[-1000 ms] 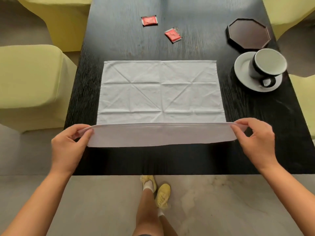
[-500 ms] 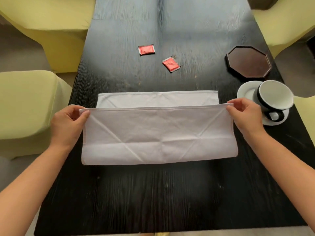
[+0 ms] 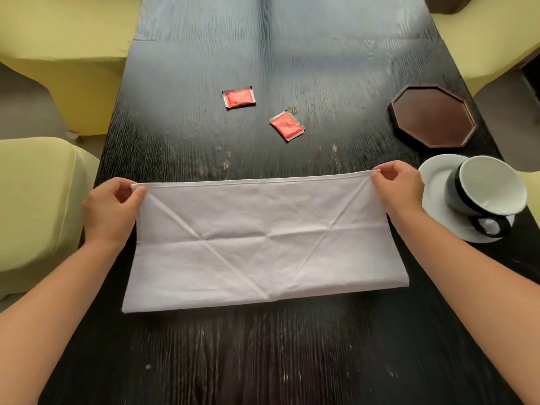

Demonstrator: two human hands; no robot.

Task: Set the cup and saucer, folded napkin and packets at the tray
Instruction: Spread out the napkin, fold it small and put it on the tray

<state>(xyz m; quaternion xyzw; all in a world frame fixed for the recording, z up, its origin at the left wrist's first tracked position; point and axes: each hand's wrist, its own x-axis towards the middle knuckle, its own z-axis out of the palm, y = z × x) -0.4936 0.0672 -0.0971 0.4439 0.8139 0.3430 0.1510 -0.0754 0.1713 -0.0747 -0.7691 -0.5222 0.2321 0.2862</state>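
Observation:
A white cloth napkin [image 3: 263,244] lies folded in half on the dark table, its two long edges meeting at the far side. My left hand [image 3: 112,210] pinches its far left corner and my right hand [image 3: 399,187] pinches its far right corner. Two red packets lie beyond it, one [image 3: 238,97] farther left and one [image 3: 287,127] nearer the middle. A dark octagonal tray [image 3: 433,116] sits at the right. Just in front of it a black cup with a white inside [image 3: 489,188] leans on a white saucer [image 3: 438,176], close to my right wrist.
The dark wooden table [image 3: 292,361] runs away from me. Yellow-green covered chairs stand at the left [image 3: 35,200], the far left [image 3: 67,39] and the far right [image 3: 491,33].
Both hands carried the napkin's near edge up and forward over the cloth until it met the far edge, folding it in half. The view moved closer over the table.

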